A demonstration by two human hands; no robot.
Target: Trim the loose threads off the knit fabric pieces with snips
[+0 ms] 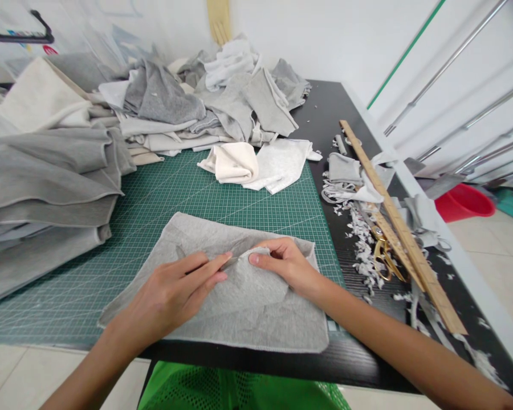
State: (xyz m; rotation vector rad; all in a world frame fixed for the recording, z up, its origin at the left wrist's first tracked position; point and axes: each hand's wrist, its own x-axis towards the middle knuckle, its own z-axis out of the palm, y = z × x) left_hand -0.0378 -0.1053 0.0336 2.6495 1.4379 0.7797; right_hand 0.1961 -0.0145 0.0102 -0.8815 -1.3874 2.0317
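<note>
A light grey cloth piece [256, 319] lies on the green cutting mat [282, 210] at the table's front edge. Its upper layer is lifted into a fold near the middle. My right hand [286, 262] pinches the stitched edge of that fold between thumb and fingers. Just left of it, my left hand [179, 290] is closed at the same fold, with thumb and index fingertips together on the cloth. The fingertips of both hands are a short distance apart.
Grey and white cloths [239, 102] are heaped at the back, with a large grey stack [47, 176] at left. A cream cloth [235, 163] lies on the mat. At right are wooden rulers [402, 228], gold-handled scissors [382, 256], scraps [365, 250] and a red bucket [464, 203].
</note>
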